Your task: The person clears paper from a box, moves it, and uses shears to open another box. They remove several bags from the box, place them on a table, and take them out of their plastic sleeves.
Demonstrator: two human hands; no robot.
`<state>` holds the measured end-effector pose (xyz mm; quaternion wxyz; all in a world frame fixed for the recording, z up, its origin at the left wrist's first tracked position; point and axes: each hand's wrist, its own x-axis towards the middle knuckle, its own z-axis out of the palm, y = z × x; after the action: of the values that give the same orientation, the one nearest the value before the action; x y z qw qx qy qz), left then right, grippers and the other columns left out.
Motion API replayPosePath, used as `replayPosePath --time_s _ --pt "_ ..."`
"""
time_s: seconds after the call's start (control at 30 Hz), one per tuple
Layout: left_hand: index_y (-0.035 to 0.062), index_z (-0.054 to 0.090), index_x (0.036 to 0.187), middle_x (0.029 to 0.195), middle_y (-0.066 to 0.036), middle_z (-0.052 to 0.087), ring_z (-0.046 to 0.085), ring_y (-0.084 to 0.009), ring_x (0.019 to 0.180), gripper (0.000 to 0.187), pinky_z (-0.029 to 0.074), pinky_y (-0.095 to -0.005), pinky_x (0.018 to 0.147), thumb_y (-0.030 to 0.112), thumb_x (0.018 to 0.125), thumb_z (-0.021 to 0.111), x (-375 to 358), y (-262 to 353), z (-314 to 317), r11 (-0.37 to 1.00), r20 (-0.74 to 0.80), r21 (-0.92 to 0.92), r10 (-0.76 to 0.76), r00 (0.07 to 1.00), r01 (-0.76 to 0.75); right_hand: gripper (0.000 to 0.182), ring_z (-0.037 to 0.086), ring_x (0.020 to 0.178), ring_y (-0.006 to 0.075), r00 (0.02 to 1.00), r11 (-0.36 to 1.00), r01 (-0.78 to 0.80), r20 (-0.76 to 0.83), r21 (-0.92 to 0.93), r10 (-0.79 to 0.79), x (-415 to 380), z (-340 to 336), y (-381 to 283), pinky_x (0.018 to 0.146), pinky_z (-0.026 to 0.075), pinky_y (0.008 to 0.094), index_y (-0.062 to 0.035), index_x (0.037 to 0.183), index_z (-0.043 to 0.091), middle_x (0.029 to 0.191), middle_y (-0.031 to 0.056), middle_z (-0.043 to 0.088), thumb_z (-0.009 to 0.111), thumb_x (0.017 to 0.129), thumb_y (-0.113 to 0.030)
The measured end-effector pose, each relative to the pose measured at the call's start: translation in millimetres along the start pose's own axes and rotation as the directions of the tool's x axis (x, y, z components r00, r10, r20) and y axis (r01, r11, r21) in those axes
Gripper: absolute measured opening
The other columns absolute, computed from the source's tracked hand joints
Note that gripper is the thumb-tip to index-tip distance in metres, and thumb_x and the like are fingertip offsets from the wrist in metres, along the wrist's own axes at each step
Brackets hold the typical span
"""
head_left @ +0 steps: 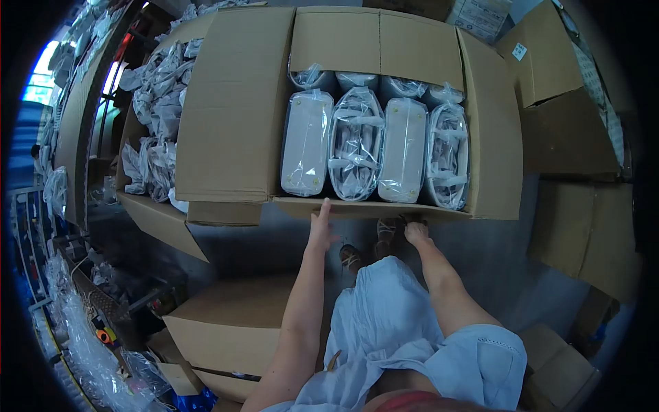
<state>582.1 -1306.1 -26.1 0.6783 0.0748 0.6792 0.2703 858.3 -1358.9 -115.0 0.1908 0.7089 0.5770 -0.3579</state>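
Note:
In front of me stands a large open cardboard box (233, 103) with its flaps spread. Packed inside in a row are white handbags in clear plastic. Some, like this handbag (306, 144), show a flat base with small metal studs; others, like this handbag (356, 147), show their handles and open top. My left hand (321, 229) is at the box's near edge, fingers apart, one fingertip against the cardboard rim. Further right, my right hand (417, 232) is closed just below that rim, beside something small and dark; what it grips I cannot tell.
To the left, another carton holds crumpled grey wrapping (161, 103). Open cartons (563, 130) stand at the right. Behind my left arm is a closed cardboard box (233, 329). Clear plastic film (82, 343) lies heaped at lower left. My shoes (351, 257) are on the grey floor.

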Motion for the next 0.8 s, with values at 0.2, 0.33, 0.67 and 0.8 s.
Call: replayPosePath --time_s 0.2,0.33,0.67,0.8 --pt "0.0024 0.042 0.108 0.113 -0.016 0.041 0.043 -0.0346 0.100 0.053 0.039 -0.0573 0.079 0.037 0.073 0.063 63 3 17 0.813 -0.094 -0.573 -0.197 0.976 0.108 0.025 0.059 0.083 0.0289 0.925 0.834 0.352 -0.025 0.425 -0.378 -49 -10 26 0.070 0.047 0.0364 -0.0053 0.106 0.053 0.092 0.0129 0.061 0.047 0.084 -0.014" --pt "0.0013 0.049 0.089 0.088 -0.012 0.048 0.049 -0.0236 0.081 0.023 0.046 -0.0488 0.065 0.015 0.071 0.057 74 -1 12 0.875 -0.135 -0.472 -0.196 0.971 0.111 0.025 0.057 0.079 0.0136 0.904 0.583 -0.091 0.312 0.808 -0.292 -65 -150 -6 0.060 0.047 0.0253 -0.0069 0.110 0.050 0.090 0.0080 0.059 0.042 0.089 -0.018" --pt "0.0066 0.051 0.077 0.075 -0.006 0.054 0.056 -0.0209 0.071 0.010 0.050 -0.0423 0.061 0.013 0.071 0.057 74 -24 8 0.847 -0.190 -0.525 -0.022 0.982 -0.082 0.020 0.060 0.079 0.0218 0.996 -0.458 -0.089 0.068 0.885 -0.061 241 -289 -105 0.063 0.049 0.0353 -0.0112 0.106 0.044 0.103 0.0113 0.057 0.043 0.086 -0.011" --pt "0.0068 0.051 0.080 0.075 -0.004 0.053 0.056 -0.0190 0.071 0.013 0.050 -0.0382 0.060 0.012 0.070 0.058 59 -19 7 0.841 -0.232 -0.539 -0.099 0.968 -0.043 0.026 0.056 0.083 0.0138 0.985 -0.365 0.139 -0.090 0.921 0.148 234 -288 -115 0.061 0.049 0.0342 -0.0120 0.109 0.048 0.106 0.0058 0.056 0.044 0.084 -0.007"
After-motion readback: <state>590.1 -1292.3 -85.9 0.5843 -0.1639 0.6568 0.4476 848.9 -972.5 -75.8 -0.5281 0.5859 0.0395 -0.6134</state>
